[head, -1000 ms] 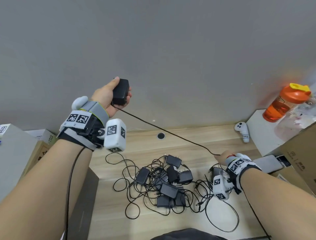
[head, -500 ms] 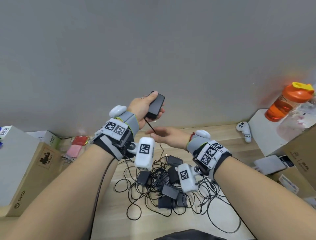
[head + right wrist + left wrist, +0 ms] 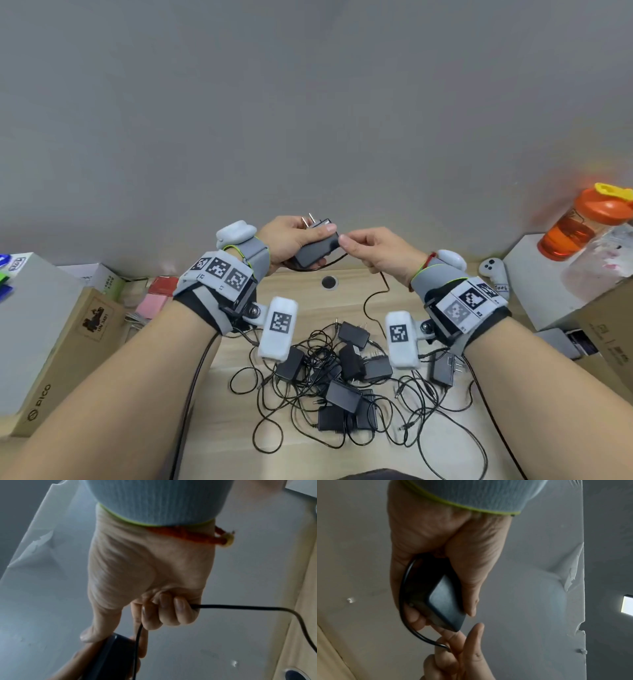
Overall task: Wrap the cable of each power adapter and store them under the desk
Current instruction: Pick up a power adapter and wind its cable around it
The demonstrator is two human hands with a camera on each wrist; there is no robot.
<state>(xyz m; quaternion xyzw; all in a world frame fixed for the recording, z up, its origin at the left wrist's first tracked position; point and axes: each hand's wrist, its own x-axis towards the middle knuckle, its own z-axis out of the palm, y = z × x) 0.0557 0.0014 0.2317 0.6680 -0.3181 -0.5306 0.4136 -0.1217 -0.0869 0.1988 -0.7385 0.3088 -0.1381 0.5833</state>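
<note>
Adapters (image 3: pixel 342 377) on desk (image 3: pixel 239 428) (bottle (image 3: pixel 579 226) right)

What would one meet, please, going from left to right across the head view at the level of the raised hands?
PICO box → left hand → adapter → right hand → white controller → orange bottle.

cardboard box (image 3: pixel 65 346): "PICO", "UN-3481" | controller (image 3: pixel 493 272): tag illegible
</note>
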